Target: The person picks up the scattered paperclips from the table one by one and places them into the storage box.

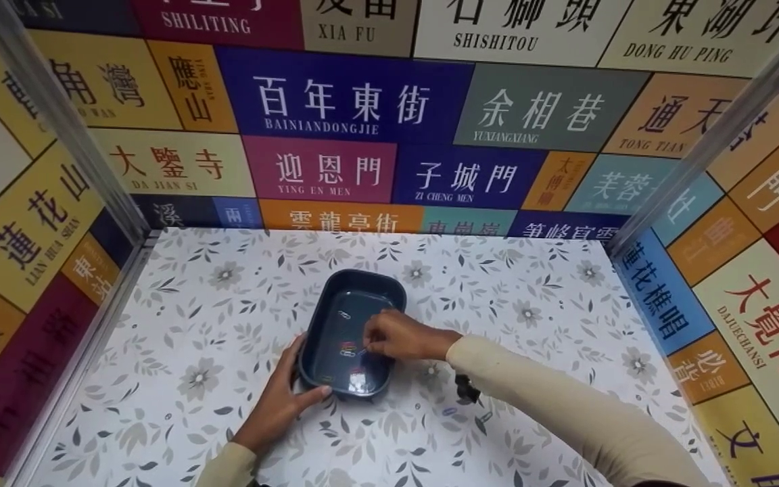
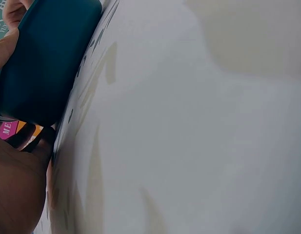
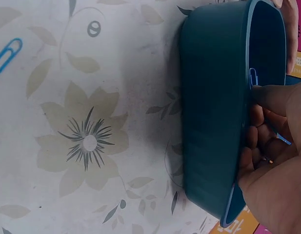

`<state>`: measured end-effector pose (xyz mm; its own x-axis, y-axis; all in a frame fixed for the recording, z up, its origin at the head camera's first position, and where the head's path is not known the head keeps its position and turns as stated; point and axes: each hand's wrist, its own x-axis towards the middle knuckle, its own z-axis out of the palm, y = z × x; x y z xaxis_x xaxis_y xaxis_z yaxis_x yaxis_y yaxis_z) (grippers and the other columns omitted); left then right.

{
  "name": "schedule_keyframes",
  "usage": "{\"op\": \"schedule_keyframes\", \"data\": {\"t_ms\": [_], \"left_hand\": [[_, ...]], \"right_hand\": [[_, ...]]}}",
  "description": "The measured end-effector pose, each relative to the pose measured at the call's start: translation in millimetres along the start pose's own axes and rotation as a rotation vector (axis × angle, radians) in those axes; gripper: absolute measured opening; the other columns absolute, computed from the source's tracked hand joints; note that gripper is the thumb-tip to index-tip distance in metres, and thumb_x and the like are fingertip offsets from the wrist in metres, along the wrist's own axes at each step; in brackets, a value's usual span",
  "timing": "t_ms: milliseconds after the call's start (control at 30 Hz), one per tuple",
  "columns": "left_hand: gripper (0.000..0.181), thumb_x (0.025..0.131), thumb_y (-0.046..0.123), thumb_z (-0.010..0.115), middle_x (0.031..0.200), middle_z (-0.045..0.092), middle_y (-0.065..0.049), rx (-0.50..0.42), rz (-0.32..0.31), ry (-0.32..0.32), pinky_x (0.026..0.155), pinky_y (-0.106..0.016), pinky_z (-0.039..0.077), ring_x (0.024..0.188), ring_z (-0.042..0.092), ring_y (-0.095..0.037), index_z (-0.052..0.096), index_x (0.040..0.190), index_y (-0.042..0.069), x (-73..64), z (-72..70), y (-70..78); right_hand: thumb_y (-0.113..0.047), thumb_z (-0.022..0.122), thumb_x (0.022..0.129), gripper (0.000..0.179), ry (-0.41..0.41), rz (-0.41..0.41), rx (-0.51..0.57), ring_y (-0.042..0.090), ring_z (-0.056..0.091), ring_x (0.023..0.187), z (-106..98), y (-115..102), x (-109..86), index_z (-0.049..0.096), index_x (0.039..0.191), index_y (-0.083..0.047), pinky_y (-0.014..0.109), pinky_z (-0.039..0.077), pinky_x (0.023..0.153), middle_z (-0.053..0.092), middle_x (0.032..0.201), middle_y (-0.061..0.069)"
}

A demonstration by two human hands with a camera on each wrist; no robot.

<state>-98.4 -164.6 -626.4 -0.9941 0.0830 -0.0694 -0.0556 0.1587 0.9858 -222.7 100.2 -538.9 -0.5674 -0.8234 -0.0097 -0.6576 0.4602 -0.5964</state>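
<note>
A dark blue-green rectangular dish (image 1: 327, 308) with rounded corners stands on the table, several small coloured paper clips (image 1: 347, 352) lying on its bottom. My left hand (image 1: 280, 400) grips its near left corner, thumb at the near rim and fingers along the outer left side. Over the right rim reaches my right hand (image 1: 399, 336), its fingers curled inside the dish. In the right wrist view, a blue paper clip (image 3: 253, 76) is pinched at the thumb tip. The left wrist view shows the dish's outer wall (image 2: 48, 63) beside the left hand (image 2: 16, 183).
On the table right of the dish lie a loose blue paper clip (image 1: 450, 410) and a darker clip (image 1: 486, 417). The tabletop (image 1: 180, 325) has a floral print. Panels with large lettering (image 1: 342, 101) enclose the back and both sides.
</note>
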Motion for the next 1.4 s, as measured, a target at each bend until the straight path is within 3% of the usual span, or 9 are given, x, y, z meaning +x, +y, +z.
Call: {"op": "schedule_keyframes", "data": {"t_ms": [167,467,967,1133,1300,1400], "left_hand": [[0.112,0.089,0.016,0.093,0.181,0.026,-0.011,0.002,-0.005,-0.005,0.134,-0.05,0.02,0.166,0.026,-0.032,0.024,0.177,0.017,0.1,0.5,0.3],[0.112,0.091,0.021,0.093,0.18,0.027,-0.01,0.034,0.013,-0.01,0.134,-0.047,0.022,0.165,0.029,-0.03,0.023,0.177,0.019,0.8,-0.8,-1.7],[0.113,0.09,0.017,0.093,0.179,0.03,-0.01,0.064,0.036,-0.009,0.133,-0.046,0.021,0.165,0.029,-0.028,0.022,0.177,0.015,0.0,-0.6,-0.9],[0.113,0.089,0.016,0.093,0.179,0.03,-0.01,0.062,0.041,-0.009,0.133,-0.045,0.021,0.165,0.029,-0.028,0.023,0.177,0.015,-0.3,-1.1,-1.3],[0.112,0.091,0.016,0.093,0.179,0.03,-0.009,0.037,0.029,-0.018,0.134,-0.046,0.02,0.165,0.028,-0.028,0.021,0.177,0.016,-0.3,-2.4,-1.0],[0.112,0.091,0.017,0.093,0.179,0.03,-0.009,0.028,0.019,-0.015,0.134,-0.047,0.021,0.165,0.028,-0.029,0.022,0.177,0.017,-0.8,-2.5,-1.3]], "right_hand": [[0.001,0.074,0.096,0.006,0.005,0.044,0.07,0.009,0.067,0.079,0,4,4.7,0.08,0.095,0.001,0.023,0.056,0.075,0.079,0.091,0.009],[0.003,0.074,0.097,0.007,0.034,0.065,0.089,0.002,0.06,0.075,5,6,14.5,0.079,0.094,0.001,0.021,0.053,0.073,0.077,0.087,0.007],[0.003,0.074,0.097,0.006,-0.003,0.071,0.106,0.005,0.064,0.08,20,4,30.1,0.08,0.096,0.003,0.021,0.056,0.075,0.08,0.092,0.01],[0.003,0.076,0.096,0.006,-0.002,0.041,0.079,0.011,0.071,0.083,20,4,28.1,0.082,0.099,0.003,0.022,0.057,0.076,0.081,0.095,0.012],[-0.005,0.079,0.099,0.007,0.038,0.012,0.004,0.018,0.071,0.089,18,2,20.0,0.084,0.102,-0.003,0.032,0.055,0.087,0.08,0.097,0.007],[-0.009,0.08,0.1,0.007,0.084,0.008,0.002,0.02,0.067,0.089,17,0,12.9,0.085,0.102,-0.004,0.036,0.052,0.086,0.079,0.097,0.005]]}}
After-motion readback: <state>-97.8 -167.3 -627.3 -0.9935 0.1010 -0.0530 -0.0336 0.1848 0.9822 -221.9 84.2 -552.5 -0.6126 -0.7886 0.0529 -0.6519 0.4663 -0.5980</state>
